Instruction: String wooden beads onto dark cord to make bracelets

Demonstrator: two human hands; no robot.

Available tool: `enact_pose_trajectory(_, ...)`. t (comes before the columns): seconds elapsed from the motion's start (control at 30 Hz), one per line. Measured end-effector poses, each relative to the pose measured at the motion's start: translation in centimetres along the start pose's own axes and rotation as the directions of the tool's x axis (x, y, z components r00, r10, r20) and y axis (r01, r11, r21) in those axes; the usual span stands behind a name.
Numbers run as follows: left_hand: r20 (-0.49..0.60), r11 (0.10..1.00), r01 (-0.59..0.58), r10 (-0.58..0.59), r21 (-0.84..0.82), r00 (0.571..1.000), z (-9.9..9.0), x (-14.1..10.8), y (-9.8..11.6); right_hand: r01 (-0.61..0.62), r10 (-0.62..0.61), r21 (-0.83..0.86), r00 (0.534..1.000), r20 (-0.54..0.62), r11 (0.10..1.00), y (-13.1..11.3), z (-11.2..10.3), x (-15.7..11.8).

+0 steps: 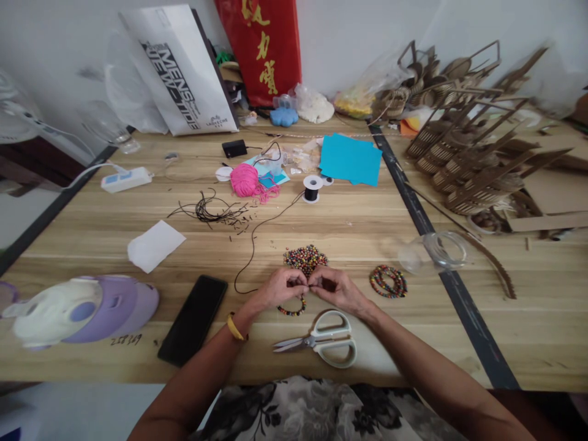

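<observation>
My left hand (281, 288) and my right hand (339, 289) meet fingertip to fingertip, both closed in a pinch. A short string of colourful beads (293, 312) curves down from my left fingers onto the table. Whatever lies between the right fingertips is too small to tell. Just beyond the hands is a heap of loose beads (307, 256). Thin black cord (252, 245) runs from a spool (312, 191) towards my left hand, where its end is hidden. Scissors with pale handles (328, 340) lie slightly apart in front of me. Finished-looking coiled bead strands (388, 282) rest to the right.
At left are a black phone (193, 320), a purple-and-white bottle (110, 308) and white paper (156, 245). Farther back lie black cord pieces (211, 209), pink yarn (245, 180) and blue sheets (350, 159). Clear rolls (444, 250) and woven baskets (473, 162) stand right.
</observation>
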State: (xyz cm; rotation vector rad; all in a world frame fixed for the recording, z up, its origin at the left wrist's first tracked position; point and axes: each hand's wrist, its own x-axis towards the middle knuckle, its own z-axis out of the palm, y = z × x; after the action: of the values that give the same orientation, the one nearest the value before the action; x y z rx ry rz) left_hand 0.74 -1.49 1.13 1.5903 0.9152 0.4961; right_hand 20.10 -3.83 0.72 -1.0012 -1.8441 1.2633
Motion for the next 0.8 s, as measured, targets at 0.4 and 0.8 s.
enact_pose_trajectory(0.4,0.028,0.996,0.047,-0.045,-0.071,0.999,-0.1,0.1,0.3,0.061,-0.062,-0.079,0.998,-0.008,0.995,0.3,0.1,-0.1)
enact_pose_trajectory(0.8,0.019,0.986,0.085,-0.083,-0.142,0.996,0.0,0.1,-0.4,0.02,-0.02,-0.047,1.0,0.008,0.999,-0.1,-0.1,-0.1)
